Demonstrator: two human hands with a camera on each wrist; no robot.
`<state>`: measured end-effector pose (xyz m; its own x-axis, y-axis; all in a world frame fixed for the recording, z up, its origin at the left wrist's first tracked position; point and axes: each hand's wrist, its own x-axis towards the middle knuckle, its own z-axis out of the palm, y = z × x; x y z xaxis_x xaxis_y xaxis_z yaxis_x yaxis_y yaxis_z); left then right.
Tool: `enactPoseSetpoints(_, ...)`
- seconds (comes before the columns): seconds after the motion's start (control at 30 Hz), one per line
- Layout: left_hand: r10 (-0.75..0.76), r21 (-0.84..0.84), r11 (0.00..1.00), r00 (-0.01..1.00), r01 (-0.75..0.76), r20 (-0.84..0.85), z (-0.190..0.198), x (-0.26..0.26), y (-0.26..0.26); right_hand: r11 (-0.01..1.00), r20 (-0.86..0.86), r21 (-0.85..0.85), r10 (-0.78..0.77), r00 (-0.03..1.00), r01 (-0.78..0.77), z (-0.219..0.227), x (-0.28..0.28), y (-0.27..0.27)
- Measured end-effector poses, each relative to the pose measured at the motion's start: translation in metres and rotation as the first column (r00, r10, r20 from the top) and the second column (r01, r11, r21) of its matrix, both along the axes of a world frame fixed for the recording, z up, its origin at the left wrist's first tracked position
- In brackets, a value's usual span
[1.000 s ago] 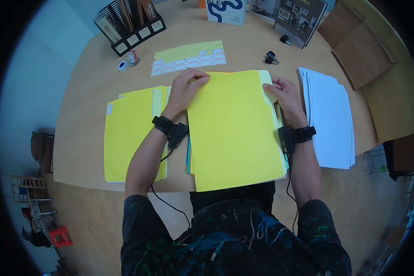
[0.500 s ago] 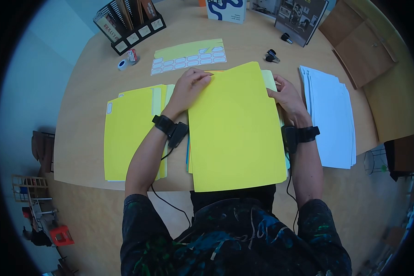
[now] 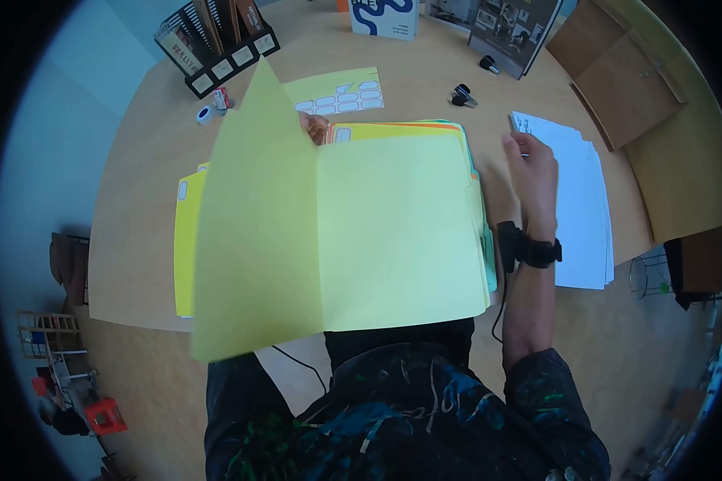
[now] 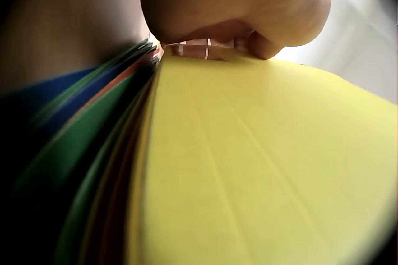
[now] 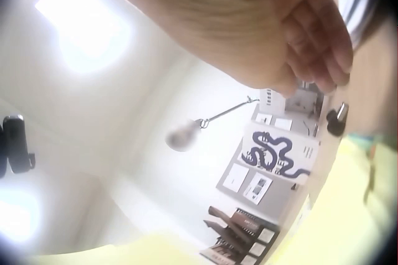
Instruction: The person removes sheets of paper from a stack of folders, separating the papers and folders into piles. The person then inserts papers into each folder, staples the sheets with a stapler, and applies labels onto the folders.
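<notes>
A yellow folder point(image 3: 397, 232) lies spread on a stack of coloured folders point(image 3: 489, 240), its pale inside facing up. Its front cover point(image 3: 253, 232) stands raised and tilts to the left. My left hand point(image 3: 314, 128) is at the top of the fold, mostly hidden behind that cover. In the left wrist view its curled fingers point(image 4: 236, 4) grip the folder's top edge near the spine. My right hand point(image 3: 533, 180) hovers off the folder's right side, beside the white papers point(image 3: 582, 216), fingers loosely bent and holding nothing.
Yellow folders point(image 3: 183, 248) lie at the left, partly covered. Behind the stack are a label sheet point(image 3: 345, 92), black clips point(image 3: 462, 96), a tape roll point(image 3: 204, 115) and a small red-and-white box point(image 3: 221, 99). A black file rack point(image 3: 233, 60) and upright books point(image 3: 513, 32) stand farther back.
The folder's cover has swung up and over to the left, showing its pale inside. My right hand has let go of the right edge and moved right, while the left stays near the top.
</notes>
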<state>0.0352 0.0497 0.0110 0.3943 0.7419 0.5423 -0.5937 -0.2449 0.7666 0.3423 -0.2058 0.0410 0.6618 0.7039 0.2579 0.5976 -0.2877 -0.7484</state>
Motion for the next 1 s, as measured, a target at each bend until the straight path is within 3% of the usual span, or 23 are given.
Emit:
enactPoseSetpoints(0.03, 0.002, -0.003, 1.000, 1.000, -0.002, -0.007, -0.003, -0.019, -0.006, 0.981, 0.194, -0.079, -0.160, 0.968, 0.178, 0.005, 0.002, -0.006)
enactPoseSetpoints(0.07, 0.003, -0.004, 1.000, 1.000, -0.003, -0.011, -0.006, -0.038, -0.021, 0.981, 0.194, -0.080, -0.160, 0.968, 0.178, 0.003, 0.004, -0.011)
enactPoseSetpoints(0.13, 0.007, -0.010, 1.000, 1.000, -0.008, -0.012, -0.018, -0.083, -0.071, 0.831, 0.446, -0.363, -0.243, 0.861, 0.423, 0.002, 0.009, -0.021)
enactPoseSetpoints(0.17, 0.011, -0.014, 1.000, 1.000, -0.011, -0.011, -0.025, -0.107, -0.101, 0.830, 0.450, -0.364, -0.240, 0.860, 0.422, 0.000, 0.013, -0.024)
enactPoseSetpoints(0.23, 0.017, -0.023, 1.000, 1.000, -0.017, -0.017, -0.037, -0.147, -0.155, 0.720, 0.479, -0.475, -0.271, 0.835, 0.506, -0.006, 0.019, -0.028)
enactPoseSetpoints(0.37, 0.012, -0.034, 0.999, 0.999, -0.013, -0.034, -0.030, -0.156, -0.179, 0.711, 0.479, -0.478, -0.282, 0.831, 0.516, -0.011, 0.028, -0.031)
enactPoseSetpoints(0.43, 0.010, -0.036, 0.999, 0.999, -0.011, -0.039, -0.016, -0.056, -0.066, 0.775, 0.440, -0.381, -0.328, 0.836, 0.504, -0.014, 0.032, -0.035)
enactPoseSetpoints(0.5, 0.013, -0.039, 0.999, 0.999, -0.014, -0.045, -0.042, -0.160, -0.183, 0.778, 0.452, -0.365, -0.332, 0.828, 0.511, -0.025, 0.044, -0.040)
enactPoseSetpoints(0.57, 0.020, -0.041, 0.999, 0.998, -0.023, -0.054, -0.041, -0.161, -0.182, 0.784, 0.461, -0.350, -0.332, 0.823, 0.512, -0.023, 0.043, -0.044)
enactPoseSetpoints(0.73, 0.066, -0.038, 0.997, 0.994, -0.070, -0.089, -0.035, -0.160, -0.183, 0.801, 0.446, -0.181, -0.450, 0.774, 0.570, 0.050, -0.010, -0.060)
enactPoseSetpoints(0.8, 0.074, -0.038, 0.996, 0.992, -0.078, -0.101, -0.033, -0.159, -0.178, 0.910, 0.397, 0.141, -0.414, 0.819, 0.391, 0.065, -0.033, -0.063)
enactPoseSetpoints(0.83, 0.078, -0.039, 0.996, 0.992, -0.082, -0.104, -0.032, -0.161, -0.178, 0.911, 0.398, 0.141, -0.412, 0.820, 0.389, 0.065, -0.044, -0.061)
enactPoseSetpoints(0.9, 0.084, -0.037, 0.995, 0.990, -0.089, -0.111, -0.033, -0.163, -0.182, 0.963, 0.336, 0.269, -0.124, 0.934, 0.031, 0.060, -0.071, -0.054)
enactPoseSetpoints(1.0, 0.099, -0.028, 0.994, 0.987, -0.103, -0.125, -0.032, -0.160, -0.183, 0.965, 0.489, 0.012, 0.223, 0.843, -0.262, 0.039, -0.111, -0.039)
